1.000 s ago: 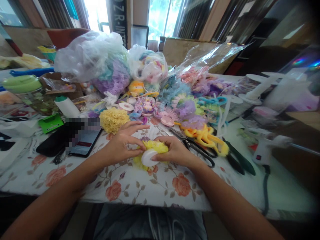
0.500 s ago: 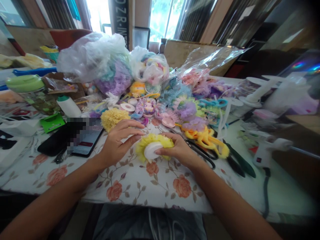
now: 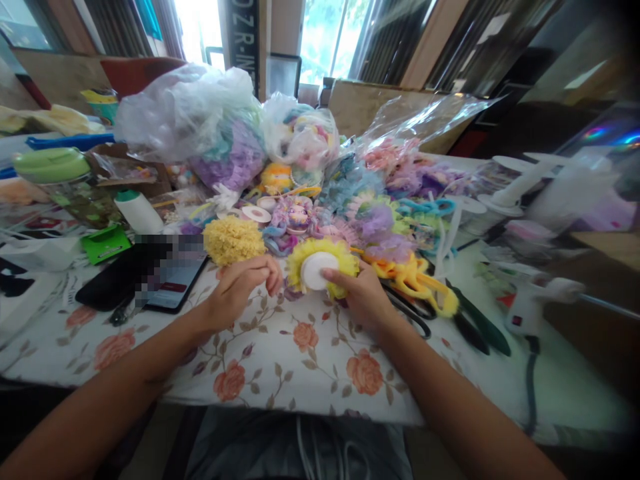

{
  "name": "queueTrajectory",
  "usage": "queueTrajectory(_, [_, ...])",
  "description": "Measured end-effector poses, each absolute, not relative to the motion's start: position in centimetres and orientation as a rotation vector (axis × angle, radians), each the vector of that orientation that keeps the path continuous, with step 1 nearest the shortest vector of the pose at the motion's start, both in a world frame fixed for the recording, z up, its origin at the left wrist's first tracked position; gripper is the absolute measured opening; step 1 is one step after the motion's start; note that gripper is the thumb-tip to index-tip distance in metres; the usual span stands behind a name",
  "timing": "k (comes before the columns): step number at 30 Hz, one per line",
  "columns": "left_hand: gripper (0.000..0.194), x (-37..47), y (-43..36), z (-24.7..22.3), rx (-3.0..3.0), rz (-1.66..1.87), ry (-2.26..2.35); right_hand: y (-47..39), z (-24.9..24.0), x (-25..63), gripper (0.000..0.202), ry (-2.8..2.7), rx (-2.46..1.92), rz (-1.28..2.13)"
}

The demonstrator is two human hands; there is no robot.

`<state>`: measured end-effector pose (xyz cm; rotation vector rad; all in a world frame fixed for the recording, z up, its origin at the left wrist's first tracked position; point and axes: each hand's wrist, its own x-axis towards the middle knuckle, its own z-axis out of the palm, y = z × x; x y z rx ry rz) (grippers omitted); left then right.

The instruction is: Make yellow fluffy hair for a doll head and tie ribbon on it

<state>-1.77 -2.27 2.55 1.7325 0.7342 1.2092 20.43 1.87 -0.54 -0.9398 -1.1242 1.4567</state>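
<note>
Yellow ruffled rosette (image 3: 320,246): single piece, roughly circular, frilled edge fanning outward. Round white disc (image 3: 314,272) sits at its middle, flat and smooth, face turned to the near side; ruffle shows around much of it. Whole piece tilted up, far side not visible. Position: centre of scene, gripped along its right side by the right hand (image 3: 354,285), thumb lying over the disc's right part.
</note>
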Motion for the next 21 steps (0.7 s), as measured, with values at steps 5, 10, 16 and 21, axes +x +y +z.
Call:
queueTrajectory(5, [0.037, -1.6, -2.3, 2.4, 1.978, 0.924, 0.925, 2.1, -0.8, 20.6, 0.038, -1.108, -0.85, 1.364])
queueTrajectory(10, [0.019, -1.7, -1.5, 1.8, 2.054, 1.401, 1.149, 1.7, -0.8, 20.4, 0.042, -1.221, -0.843, 1.389])
queueTrajectory(16, [0.022, -1.3, -1.8, 1.6, 2.39, 1.622, 1.057, 1.0, -0.7, 20.1, 0.038, -1.23, -0.823, 1.465])
queueTrajectory(21, [0.02, -0.9, -2.1, 1.4, 2.48, 1.616, 0.95, 0.9, -0.8, 20.0, 0.037, -1.255, -0.812, 1.503])
